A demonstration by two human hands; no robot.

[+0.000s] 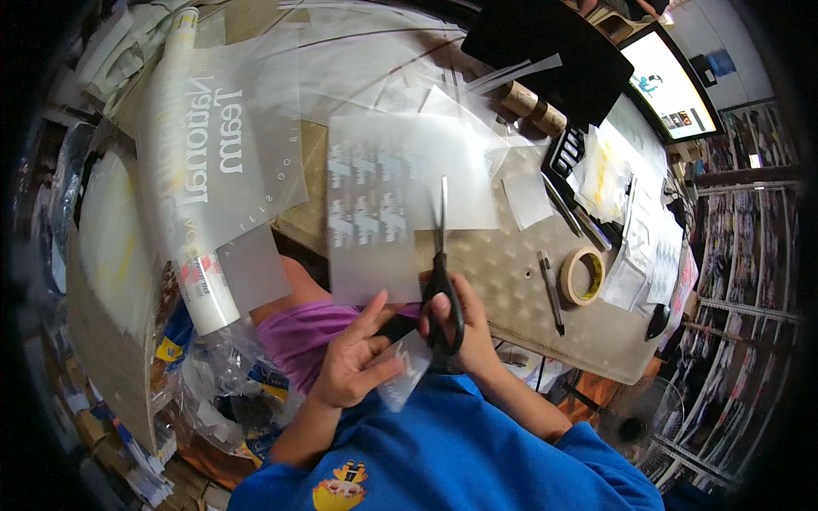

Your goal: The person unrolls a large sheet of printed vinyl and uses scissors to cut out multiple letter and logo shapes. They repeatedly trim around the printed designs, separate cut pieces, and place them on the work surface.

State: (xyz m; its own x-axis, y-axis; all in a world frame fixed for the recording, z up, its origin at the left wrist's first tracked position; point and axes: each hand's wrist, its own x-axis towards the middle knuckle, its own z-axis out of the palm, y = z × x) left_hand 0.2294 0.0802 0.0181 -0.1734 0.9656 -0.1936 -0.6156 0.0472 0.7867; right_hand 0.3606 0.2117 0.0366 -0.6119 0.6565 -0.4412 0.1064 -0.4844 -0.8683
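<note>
My right hand (474, 329) grips a pair of black-handled scissors (441, 271), its blades pointing away from me and slightly apart. Between the thumb and fingers of my left hand (351, 364) is a small cut piece of translucent film (407, 381) with a pale print, held close to my blue shirt. Beyond both hands, on the table's near edge, lies a translucent film sheet (377, 271) with rows of repeated white prints. Its near right corner is cut away, and the blades reach over it.
A roll of printed film (220, 313) with large lettering lies at the left. On the table (505, 281) are a marker or pen (551, 294), a tape roll (581, 276), a small film piece (527, 199) and a cardboard tube (533, 108). A lit monitor (671, 83) stands behind; a fan (639, 421) is below right.
</note>
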